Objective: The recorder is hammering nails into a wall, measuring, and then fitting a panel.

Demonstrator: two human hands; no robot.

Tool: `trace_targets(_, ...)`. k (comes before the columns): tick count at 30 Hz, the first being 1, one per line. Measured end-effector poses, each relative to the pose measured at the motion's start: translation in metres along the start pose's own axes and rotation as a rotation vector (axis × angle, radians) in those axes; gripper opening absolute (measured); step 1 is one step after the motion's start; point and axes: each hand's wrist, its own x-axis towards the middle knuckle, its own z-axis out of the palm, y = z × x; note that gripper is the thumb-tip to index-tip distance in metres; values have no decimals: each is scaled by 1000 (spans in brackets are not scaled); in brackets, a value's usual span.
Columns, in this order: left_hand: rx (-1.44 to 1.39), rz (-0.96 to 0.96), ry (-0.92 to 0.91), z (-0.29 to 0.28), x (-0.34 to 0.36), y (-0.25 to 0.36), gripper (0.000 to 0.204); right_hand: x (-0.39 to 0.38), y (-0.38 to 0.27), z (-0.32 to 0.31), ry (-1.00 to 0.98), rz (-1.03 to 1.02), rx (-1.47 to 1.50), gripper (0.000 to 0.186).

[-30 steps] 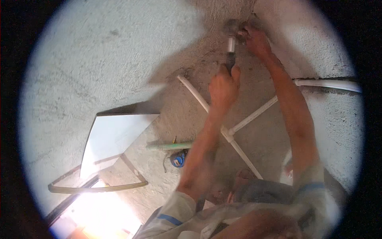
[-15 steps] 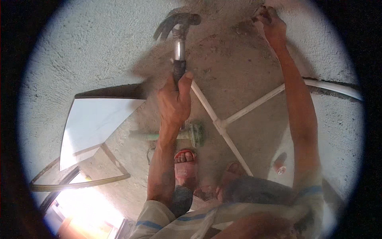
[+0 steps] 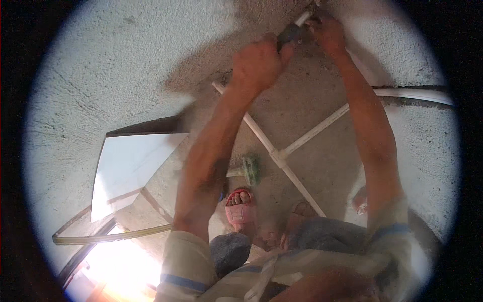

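Observation:
My left hand is closed around the dark grip of a claw hammer. Its bright shaft slants up and right toward the top edge, and the hammer's head is mostly out of sight there. Close beside the shaft, against the rough wall, is my right hand with curled fingers. Whatever lies between those fingers is dark and too unclear to name. Both forearms reach far forward, and the two hands are nearly together.
A pale plastic pipe with a tee joint lies on the dusty floor. Another white pipe runs in a wall groove at right. A green-headed tool lies by my pink slipper. White panel at left.
My left hand has swung the hammer up and right, from apart to right beside my right hand. The right hand stays by the wall, shifted slightly in the picture.

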Motion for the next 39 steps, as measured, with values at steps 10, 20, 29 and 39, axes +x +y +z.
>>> trace_targets(10, -395, -335, -6, -71, -84, -38, 34, 5, -38, -16, -83, 199, 59, 31)
trace_targets(20, -312, -362, -154, -54, -112, -55, 41, 18, -20, -2, -200, 0, 19, 33)
trace_targets(29, -403, -278, -71, -57, -76, -36, 39, 21, -38, -13, -250, 417, 439, 28)
trace_targets(39, -531, -138, 208, -31, -18, 10, 39, 16, -2, 10, -238, 431, 693, 12)
